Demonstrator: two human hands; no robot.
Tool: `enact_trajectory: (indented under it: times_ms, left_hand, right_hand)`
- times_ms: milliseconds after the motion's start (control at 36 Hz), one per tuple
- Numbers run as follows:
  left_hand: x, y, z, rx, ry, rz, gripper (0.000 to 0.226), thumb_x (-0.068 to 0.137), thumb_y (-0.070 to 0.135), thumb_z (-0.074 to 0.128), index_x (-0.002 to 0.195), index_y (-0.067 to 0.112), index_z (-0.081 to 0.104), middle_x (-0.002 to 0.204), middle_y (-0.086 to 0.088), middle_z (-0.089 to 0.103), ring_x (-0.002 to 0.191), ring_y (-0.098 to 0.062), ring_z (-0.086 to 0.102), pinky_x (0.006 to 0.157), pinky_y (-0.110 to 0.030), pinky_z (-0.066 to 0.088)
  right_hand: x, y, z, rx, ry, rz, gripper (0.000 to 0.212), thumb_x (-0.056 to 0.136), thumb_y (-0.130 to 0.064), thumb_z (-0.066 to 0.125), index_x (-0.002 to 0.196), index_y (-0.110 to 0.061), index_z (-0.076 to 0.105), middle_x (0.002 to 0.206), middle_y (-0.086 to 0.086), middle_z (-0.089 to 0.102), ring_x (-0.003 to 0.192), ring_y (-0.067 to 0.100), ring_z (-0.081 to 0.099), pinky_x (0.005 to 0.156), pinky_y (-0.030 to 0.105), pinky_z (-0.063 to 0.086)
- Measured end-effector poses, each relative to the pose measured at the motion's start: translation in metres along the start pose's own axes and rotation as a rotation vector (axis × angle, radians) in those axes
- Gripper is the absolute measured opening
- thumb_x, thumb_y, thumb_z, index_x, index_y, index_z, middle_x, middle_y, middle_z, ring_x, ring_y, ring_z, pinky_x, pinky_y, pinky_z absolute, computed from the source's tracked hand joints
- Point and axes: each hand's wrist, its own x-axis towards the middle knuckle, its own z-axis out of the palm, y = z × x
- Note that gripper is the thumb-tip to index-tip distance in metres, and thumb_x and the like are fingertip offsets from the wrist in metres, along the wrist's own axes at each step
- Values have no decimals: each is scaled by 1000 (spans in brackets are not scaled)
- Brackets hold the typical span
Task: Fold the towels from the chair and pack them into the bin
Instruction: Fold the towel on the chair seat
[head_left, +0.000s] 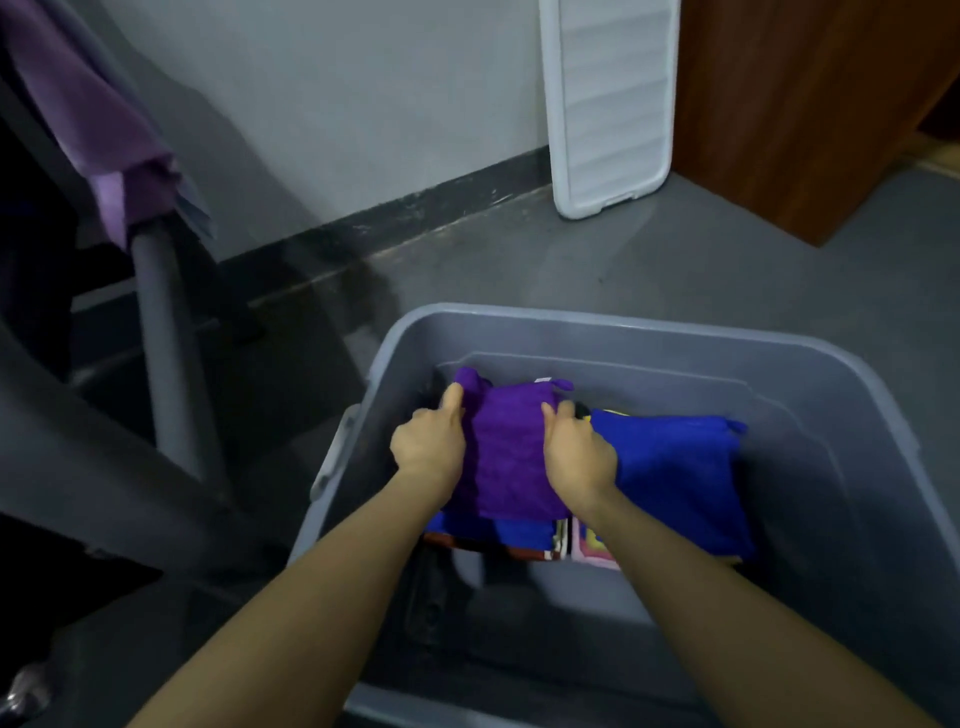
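Observation:
A folded purple towel (506, 457) lies inside the grey plastic bin (649, 332), on top of other folded cloth. My left hand (428, 447) grips its left edge with the thumb on top. Along the right edge my right hand (576, 452) holds it the same way. Beside it to the right lies a folded blue towel (680, 478). Under both, patterned towels (587, 545) show at the near side. A lilac towel (98, 130) hangs over the chair (161, 332) at the upper left.
The bin's white lid (608, 104) leans upright against the grey wall at the back. A brown wooden cabinet (810, 114) stands at the right. The chair's grey leg and dark frame fill the left side. Grey floor surrounds the bin.

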Motion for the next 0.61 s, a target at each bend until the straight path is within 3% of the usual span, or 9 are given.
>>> enact_trajectory:
  times_ms: [83, 139, 222, 278, 333, 389, 444, 528, 611]
  left_hand:
    - [5, 0, 17, 132, -19, -31, 37, 105, 26, 26, 141, 21, 20, 115, -15, 51, 85, -29, 63, 58, -32, 40]
    - [3, 3, 21, 192, 8, -8, 43, 102, 21, 32, 144, 19, 21, 126, -16, 42, 94, -29, 59, 59, -32, 40]
    - [3, 5, 32, 288, 152, 165, 48, 76, 22, 67, 123, 20, 59, 119, -15, 58, 85, -28, 60, 54, -27, 43]
    - [0, 8, 31, 381, 150, 247, 41, 69, 27, 68, 109, 22, 69, 116, -8, 65, 87, -24, 63, 63, -28, 49]
    - [-3, 9, 31, 374, 153, 289, 44, 87, 24, 43, 128, 17, 58, 137, -12, 52, 116, -28, 55, 93, -32, 46]
    - [-1, 10, 39, 322, 51, 321, 49, 100, 17, 25, 147, 4, 25, 155, -20, 18, 142, -35, 21, 115, -40, 19]
    - [1, 8, 38, 239, -26, 287, 55, 104, 29, 20, 150, 2, 9, 158, -19, 4, 146, -33, 5, 118, -41, 5]
    - [3, 1, 44, 182, -77, 217, 64, 102, 43, 16, 151, 4, 1, 158, -18, 1, 147, -29, 2, 119, -40, 3]
    - [3, -4, 43, 160, -124, 200, 64, 102, 41, 16, 151, 5, -4, 159, -16, -4, 147, -27, -2, 119, -39, 3]
  right_hand:
    - [-4, 4, 26, -100, 4, 13, 36, 75, -37, 67, 55, -10, 56, 34, 2, 45, 22, 19, 41, 33, 12, 27]
    - [-7, 6, 32, -119, 4, -7, 37, 77, -37, 76, 59, -9, 58, 42, 3, 51, 28, 19, 46, 35, 14, 28]
    - [-6, 4, 39, -89, -12, -16, 38, 69, -37, 82, 69, -6, 59, 58, 8, 59, 45, 25, 58, 38, 25, 40]
    - [-4, 2, 38, -79, -20, -16, 39, 71, -36, 80, 76, -5, 58, 67, 10, 60, 55, 28, 61, 45, 31, 44]
    - [-1, 2, 35, -104, -6, -23, 37, 73, -35, 78, 78, -5, 57, 68, 10, 59, 58, 27, 60, 49, 33, 45]
    - [1, 4, 33, -112, 10, -28, 35, 73, -32, 79, 76, -6, 56, 65, 8, 56, 55, 25, 58, 51, 32, 44]
    - [3, 5, 33, -131, 23, -14, 35, 72, -31, 80, 76, -6, 55, 65, 8, 55, 56, 25, 57, 52, 32, 44]
    - [2, 6, 35, -123, 44, 11, 38, 70, -29, 82, 85, -6, 57, 76, 11, 57, 66, 27, 58, 59, 35, 48]
    - [-4, 3, 35, -21, 123, -144, 41, 73, -29, 78, 101, -6, 59, 92, 13, 61, 76, 29, 60, 66, 38, 50]
